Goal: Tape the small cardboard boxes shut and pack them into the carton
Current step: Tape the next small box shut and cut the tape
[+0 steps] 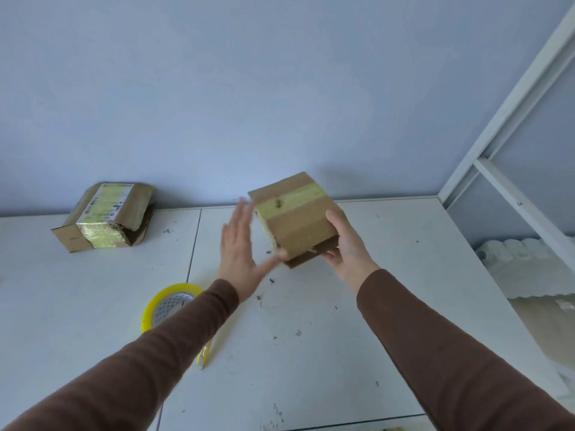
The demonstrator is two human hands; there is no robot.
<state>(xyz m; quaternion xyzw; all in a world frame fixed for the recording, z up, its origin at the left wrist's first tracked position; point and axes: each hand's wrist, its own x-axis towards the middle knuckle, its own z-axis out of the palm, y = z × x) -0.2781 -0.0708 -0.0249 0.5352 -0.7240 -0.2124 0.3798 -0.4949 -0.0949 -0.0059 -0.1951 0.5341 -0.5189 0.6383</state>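
Note:
A small cardboard box [295,217] with a yellowish tape strip across its top is held tilted above the white table [311,337]. My right hand [345,247] grips its right side and underside. My left hand [241,247] is blurred, fingers straight, beside the box's left face with the thumb at its lower corner. A second small box [105,217], taped and labelled, with a torn open end, lies at the table's far left by the wall. A yellow tape roll [169,306] lies on the table, partly under my left forearm.
A yellow strip of tape [205,353] lies near the roll. Small scraps dot the table. A white shelf frame [510,188] stands at the right, with white rolls [525,253] on a lower level. The wall runs behind the table.

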